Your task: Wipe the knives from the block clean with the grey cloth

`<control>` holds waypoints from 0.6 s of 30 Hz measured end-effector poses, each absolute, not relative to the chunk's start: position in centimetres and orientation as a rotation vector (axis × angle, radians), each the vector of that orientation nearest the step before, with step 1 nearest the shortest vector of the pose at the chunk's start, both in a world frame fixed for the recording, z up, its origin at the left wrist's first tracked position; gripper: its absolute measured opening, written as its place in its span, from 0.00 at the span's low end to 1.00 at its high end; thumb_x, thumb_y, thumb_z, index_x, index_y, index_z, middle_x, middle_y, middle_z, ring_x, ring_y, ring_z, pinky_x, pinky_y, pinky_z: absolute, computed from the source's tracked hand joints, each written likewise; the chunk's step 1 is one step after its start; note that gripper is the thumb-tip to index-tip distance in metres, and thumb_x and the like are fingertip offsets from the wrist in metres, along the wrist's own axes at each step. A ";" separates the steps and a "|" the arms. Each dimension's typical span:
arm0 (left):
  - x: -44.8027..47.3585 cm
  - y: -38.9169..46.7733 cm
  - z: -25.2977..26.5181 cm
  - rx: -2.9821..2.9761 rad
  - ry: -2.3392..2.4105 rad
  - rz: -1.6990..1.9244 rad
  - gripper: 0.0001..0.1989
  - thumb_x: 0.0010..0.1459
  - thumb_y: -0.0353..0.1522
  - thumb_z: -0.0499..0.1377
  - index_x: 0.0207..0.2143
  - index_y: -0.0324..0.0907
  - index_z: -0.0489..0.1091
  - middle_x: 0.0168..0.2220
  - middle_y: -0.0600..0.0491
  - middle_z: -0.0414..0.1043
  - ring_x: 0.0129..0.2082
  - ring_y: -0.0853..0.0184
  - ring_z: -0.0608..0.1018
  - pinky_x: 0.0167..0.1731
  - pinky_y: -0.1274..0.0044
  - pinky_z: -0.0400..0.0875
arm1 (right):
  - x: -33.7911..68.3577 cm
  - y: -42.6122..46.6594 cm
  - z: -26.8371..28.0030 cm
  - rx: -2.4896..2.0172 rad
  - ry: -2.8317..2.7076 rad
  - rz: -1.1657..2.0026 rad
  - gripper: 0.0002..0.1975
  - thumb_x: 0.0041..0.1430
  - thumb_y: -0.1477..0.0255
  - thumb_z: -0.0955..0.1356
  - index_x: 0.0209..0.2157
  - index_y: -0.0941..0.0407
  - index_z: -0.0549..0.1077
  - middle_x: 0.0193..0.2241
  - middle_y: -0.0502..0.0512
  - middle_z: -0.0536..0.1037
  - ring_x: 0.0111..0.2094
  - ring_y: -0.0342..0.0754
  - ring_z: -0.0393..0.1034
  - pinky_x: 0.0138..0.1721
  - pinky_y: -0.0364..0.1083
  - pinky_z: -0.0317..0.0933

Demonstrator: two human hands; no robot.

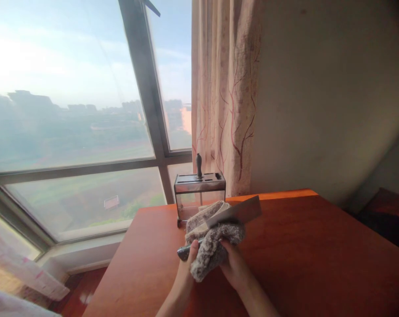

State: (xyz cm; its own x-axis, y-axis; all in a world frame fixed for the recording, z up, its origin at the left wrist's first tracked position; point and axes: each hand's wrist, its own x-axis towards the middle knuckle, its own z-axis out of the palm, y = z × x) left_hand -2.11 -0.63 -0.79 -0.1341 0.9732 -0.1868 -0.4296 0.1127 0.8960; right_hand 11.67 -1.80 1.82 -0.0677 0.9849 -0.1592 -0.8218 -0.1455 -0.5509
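A cleaver point(240, 211) with a broad metal blade and a dark handle is held above the wooden table, its blade slanting up to the right. My left hand point(190, 260) is closed around the handle, thumb on top. A fluffy grey-brown cloth point(210, 257) is bunched over and around the blade near the handle. My right hand point(230, 259) grips the cloth from below on the right, its fingers mostly hidden under it. Just behind stands a knife block point(199, 187) with clear sides, one dark handle sticking up from its slotted top.
The reddish wooden table point(294, 246) spans the front, its far edge near the wall. Behind it hang beige curtains point(225, 97) with a branch pattern. Large windows point(67, 88) fill the left side. A pale patterned fabric point(24, 268) hangs at lower left.
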 end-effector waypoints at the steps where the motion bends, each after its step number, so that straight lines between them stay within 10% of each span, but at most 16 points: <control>1: -2.2 -0.7 -0.7 0.698 1.058 1.396 0.31 0.40 0.47 0.68 0.44 0.38 0.74 0.39 0.42 0.79 0.48 0.48 0.76 0.51 0.63 0.66 | 11.7 -1.8 1.7 -0.596 -0.382 1.615 0.12 0.37 0.74 0.78 0.28 0.53 0.78 0.34 0.48 0.82 0.42 0.51 0.75 0.47 0.46 0.67; 18: -4.4 -0.5 1.6 0.701 1.175 1.340 0.30 0.46 0.49 0.63 0.48 0.42 0.70 0.42 0.44 0.76 0.43 0.55 0.77 0.31 0.75 0.71 | 19.1 1.2 3.2 -0.479 0.013 1.384 0.14 0.46 0.72 0.72 0.39 0.49 0.77 0.33 0.46 0.83 0.34 0.49 0.77 0.39 0.50 0.71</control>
State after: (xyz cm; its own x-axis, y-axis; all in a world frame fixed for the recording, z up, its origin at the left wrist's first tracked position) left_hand -4.37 -0.48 1.61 -0.1579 0.9591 -0.2349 -0.3579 0.1661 0.9189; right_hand 19.08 1.19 3.19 0.2018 0.9369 -0.2856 -0.9422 0.1060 -0.3178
